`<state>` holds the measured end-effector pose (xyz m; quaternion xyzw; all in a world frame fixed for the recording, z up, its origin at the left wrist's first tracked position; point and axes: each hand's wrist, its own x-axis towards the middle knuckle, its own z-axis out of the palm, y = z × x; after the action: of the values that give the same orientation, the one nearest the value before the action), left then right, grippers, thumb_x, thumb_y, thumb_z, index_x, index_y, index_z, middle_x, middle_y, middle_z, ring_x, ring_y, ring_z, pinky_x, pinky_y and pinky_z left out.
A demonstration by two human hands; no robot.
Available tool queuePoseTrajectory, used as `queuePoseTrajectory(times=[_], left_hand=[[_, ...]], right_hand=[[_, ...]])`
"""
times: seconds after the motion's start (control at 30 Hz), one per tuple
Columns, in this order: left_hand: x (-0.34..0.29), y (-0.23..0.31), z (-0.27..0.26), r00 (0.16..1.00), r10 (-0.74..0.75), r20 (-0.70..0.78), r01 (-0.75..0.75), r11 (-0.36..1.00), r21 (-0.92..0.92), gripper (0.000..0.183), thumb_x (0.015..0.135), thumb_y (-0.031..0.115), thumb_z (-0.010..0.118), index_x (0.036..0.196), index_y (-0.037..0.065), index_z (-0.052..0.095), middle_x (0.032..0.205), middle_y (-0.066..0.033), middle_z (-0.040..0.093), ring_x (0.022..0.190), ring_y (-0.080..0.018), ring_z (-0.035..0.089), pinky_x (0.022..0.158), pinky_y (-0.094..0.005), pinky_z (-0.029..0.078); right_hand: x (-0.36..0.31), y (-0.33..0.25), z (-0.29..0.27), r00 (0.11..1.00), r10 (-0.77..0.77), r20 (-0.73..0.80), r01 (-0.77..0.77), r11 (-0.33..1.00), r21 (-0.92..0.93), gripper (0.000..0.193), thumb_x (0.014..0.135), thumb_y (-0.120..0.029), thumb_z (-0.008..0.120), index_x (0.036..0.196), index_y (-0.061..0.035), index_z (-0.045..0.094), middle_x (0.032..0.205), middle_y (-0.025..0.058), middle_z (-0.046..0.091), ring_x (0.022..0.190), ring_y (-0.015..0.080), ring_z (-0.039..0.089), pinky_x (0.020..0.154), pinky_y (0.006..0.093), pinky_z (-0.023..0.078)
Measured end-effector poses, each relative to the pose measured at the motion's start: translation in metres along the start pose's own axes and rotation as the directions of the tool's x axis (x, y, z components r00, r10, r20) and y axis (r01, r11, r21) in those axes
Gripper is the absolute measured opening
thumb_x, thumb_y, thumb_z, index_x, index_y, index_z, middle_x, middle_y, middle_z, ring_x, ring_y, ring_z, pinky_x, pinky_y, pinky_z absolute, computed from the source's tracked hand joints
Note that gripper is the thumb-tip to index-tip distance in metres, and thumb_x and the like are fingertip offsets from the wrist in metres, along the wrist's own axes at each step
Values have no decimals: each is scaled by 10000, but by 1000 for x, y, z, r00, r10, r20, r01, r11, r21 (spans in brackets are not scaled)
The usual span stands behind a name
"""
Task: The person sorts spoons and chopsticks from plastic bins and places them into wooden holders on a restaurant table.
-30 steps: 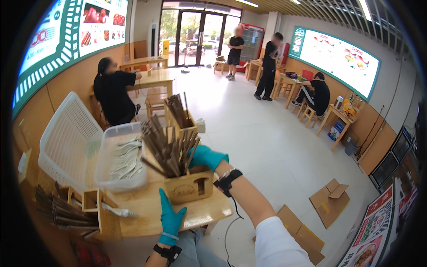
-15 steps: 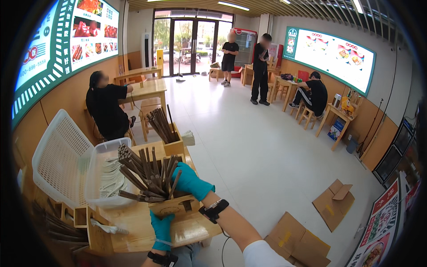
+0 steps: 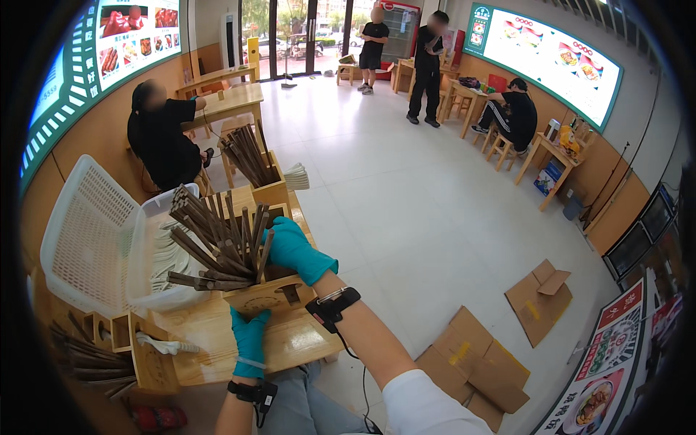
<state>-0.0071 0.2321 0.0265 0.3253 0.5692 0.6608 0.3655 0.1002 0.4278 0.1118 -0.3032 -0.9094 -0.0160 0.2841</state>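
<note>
Many brown chopsticks [image 3: 228,235] stand and lean in a wooden caddy [image 3: 264,296] on the table, several of them sloping out to the left. My right hand [image 3: 299,250], in a teal glove, reaches over the caddy's right side, its fingertips hidden behind the chopsticks and in the compartment. Below the caddy's front left corner is my left hand [image 3: 249,341], gloved too. Its upper part touches or nearly touches the caddy, and its fingers are mostly hidden. Left of the chopsticks, a clear plastic bin [image 3: 134,279] contains several white spoons [image 3: 170,254].
A white perforated basket [image 3: 90,232] tilts beside the bin. Another caddy [image 3: 272,192] with chopsticks and spoons stands farther back; a third [image 3: 156,359] sits near left. Flattened cardboard [image 3: 471,362] lies on the floor at right. A seated person [image 3: 163,138] is beyond the table.
The whole view has tilted lower, so the scene sits higher and a little left. Both hands stay at the same caddy, and the chopsticks look much the same.
</note>
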Motion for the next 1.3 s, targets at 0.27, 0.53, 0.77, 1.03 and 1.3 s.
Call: queuePoseTrajectory(times=[0.27,0.53,0.77,1.03,1.3], left_hand=[[2,2,-16,999,24,39,-19,991,-135,505,790,-53,687,1263,37,535,1184,-106,602,1063,-226,569,913,-328,486],[-1,7,-12,998,32,54,-21,981,-191,461,810,-59,651,1249,30,542,1174,-95,607,1062,-210,566,923,-315,471],[-1,5,-14,998,36,57,-24,980,-200,484,813,-82,632,1275,23,531,1183,-95,607,1064,-205,574,918,-316,479],[1,2,-15,998,30,59,-18,979,-205,485,815,-72,635,1279,18,527,1192,-98,604,1068,-204,573,927,-314,478],[-1,5,-15,998,10,64,3,981,-192,514,818,-64,630,1309,22,502,1222,-103,585,1093,-214,558,941,-320,471]], right_hand=[[1,2,-3,999,-13,48,11,999,32,118,694,-194,732,779,-124,687,774,107,651,854,305,573,781,424,486],[1,14,10,993,-53,105,58,997,-45,140,732,-257,725,732,-129,668,778,99,652,844,296,585,799,430,485],[0,7,-3,990,-43,135,47,998,-31,142,755,-258,705,726,-129,654,810,102,660,862,292,596,823,422,483],[1,10,2,988,-28,153,34,999,-40,103,768,-231,693,781,-132,671,845,96,673,871,295,613,850,420,487],[1,3,-10,985,-34,171,41,999,-35,114,779,-224,683,823,-119,691,879,113,682,872,303,621,825,427,503]])
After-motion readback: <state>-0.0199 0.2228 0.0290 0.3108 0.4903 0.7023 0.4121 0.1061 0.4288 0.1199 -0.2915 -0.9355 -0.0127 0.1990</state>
